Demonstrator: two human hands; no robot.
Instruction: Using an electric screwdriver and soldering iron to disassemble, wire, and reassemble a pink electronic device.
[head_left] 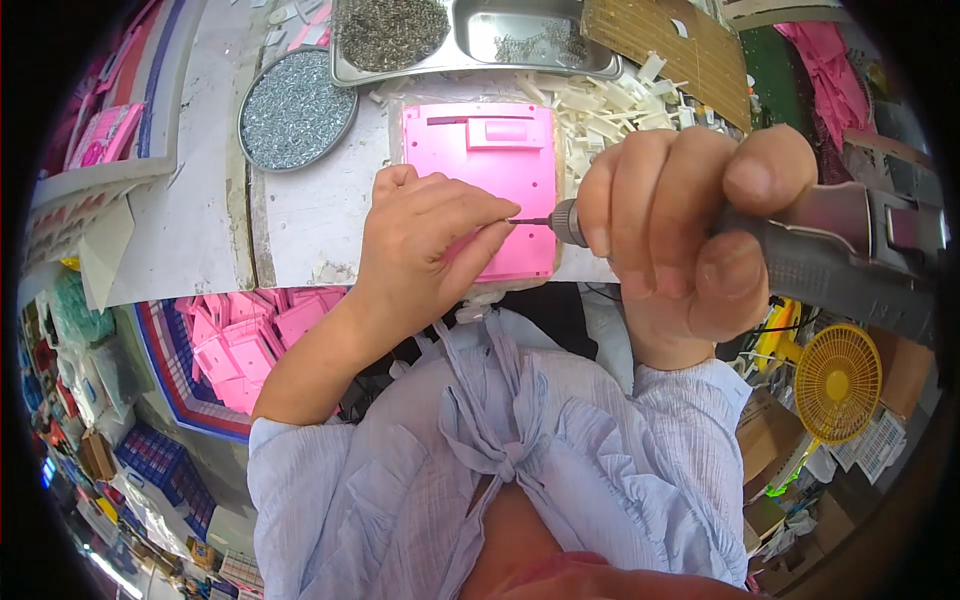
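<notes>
My right hand (680,220) is wrapped round a dark electric screwdriver (835,245), which lies level with its metal chuck (567,222) and thin bit pointing left. My left hand (425,245) pinches at the tip of that bit with thumb and forefinger. Whatever sits between those fingertips is too small to make out. Below both hands a flat pink plastic panel (515,185) lies on the table, with small holes, a dark slot and a raised block near its far edge. My left hand hides the panel's near left part.
A round dish of silvery screws (298,108) stands at the far left. Behind the panel is a metal tray (462,62) with springs and small metal parts. White plastic pieces (600,115) are heaped at right beside brown cardboard (680,60). A basket (175,375) of pink parts stands below left; a yellow fan (838,385) is at right.
</notes>
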